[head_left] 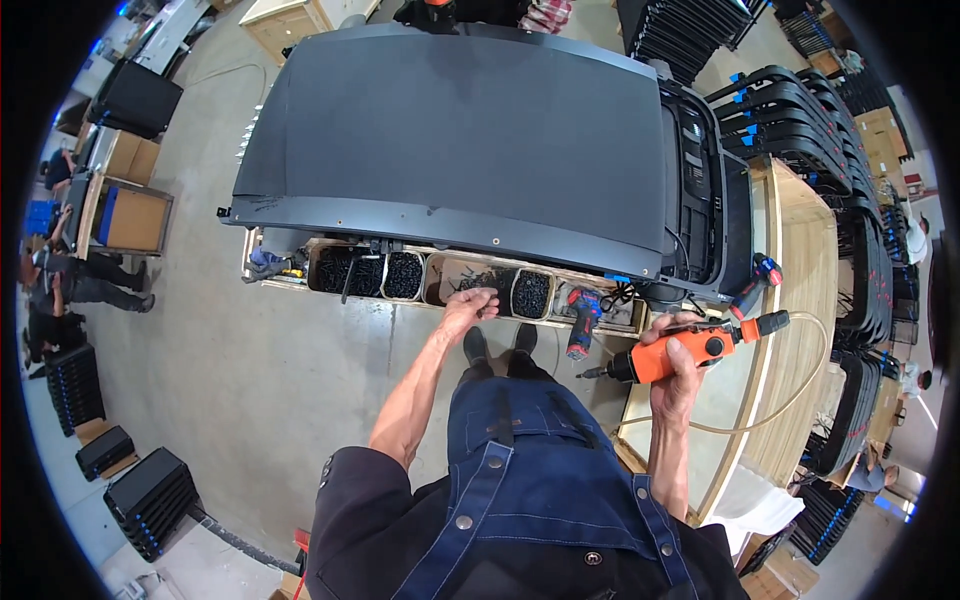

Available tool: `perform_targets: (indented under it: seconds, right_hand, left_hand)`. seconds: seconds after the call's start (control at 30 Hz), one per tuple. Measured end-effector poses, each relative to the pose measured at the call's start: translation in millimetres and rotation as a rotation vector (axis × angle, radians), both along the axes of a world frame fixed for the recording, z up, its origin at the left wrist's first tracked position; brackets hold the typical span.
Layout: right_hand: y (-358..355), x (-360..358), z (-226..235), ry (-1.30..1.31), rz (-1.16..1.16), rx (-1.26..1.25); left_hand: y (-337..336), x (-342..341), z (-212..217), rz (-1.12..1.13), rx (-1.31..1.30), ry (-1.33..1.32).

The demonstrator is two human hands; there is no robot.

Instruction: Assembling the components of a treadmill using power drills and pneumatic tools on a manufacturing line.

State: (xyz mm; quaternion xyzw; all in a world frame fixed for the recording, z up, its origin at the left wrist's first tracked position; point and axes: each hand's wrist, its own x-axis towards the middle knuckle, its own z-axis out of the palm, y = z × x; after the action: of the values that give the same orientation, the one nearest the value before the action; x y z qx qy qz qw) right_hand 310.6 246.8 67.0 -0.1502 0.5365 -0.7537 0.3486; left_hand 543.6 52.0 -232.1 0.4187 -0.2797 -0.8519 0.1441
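My right hand (683, 388) grips an orange power screwdriver (652, 362) with a pale hose at its rear; its bit points left. Over a wooden parts tray (430, 290), my left hand (472, 309) is closed, with its fingertips pinched together; whatever they hold is too small to make out. Beneath and beside these fingers lie loose dark screws (488, 280) and a bin of black screws (531, 294). Just beyond the tray stretches a large black deck (460, 130), like a treadmill's, with screw holes along its near rail.
A blue-and-red cordless driver (584, 318) stands in the tray's right part, and another cordless driver (757, 284) lies farther right. On my right is a wooden crate (795, 330), crossed by the hose. Black frames (790, 120) are stacked behind it. Other people stand at far left.
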Motion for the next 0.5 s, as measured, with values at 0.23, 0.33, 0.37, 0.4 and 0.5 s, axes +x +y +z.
perform_targets:
  seconds: [0.23, 0.33, 0.37, 0.4, 0.5]
  right_hand:
    - [-9, -34, -3, -0.058, 0.101, -0.094]
    - [-13, -49, -3, -0.102, 0.017, -0.189]
    - [-16, -53, -3, -0.101, 0.010, -0.194]
    - [-17, -58, -3, -0.146, 0.004, -0.253]
    - [-17, -74, -6, -0.198, -0.003, -0.339]
  left_hand:
    - [31, -20, 36, 0.148, 0.054, 0.037]
    - [55, -48, 96, 0.135, 0.176, 0.256]
    - [64, -57, 113, 0.131, 0.221, 0.328]
    - [72, -69, 135, 0.112, 0.253, 0.375]
    - [95, -98, 174, 0.076, 0.294, 0.440]
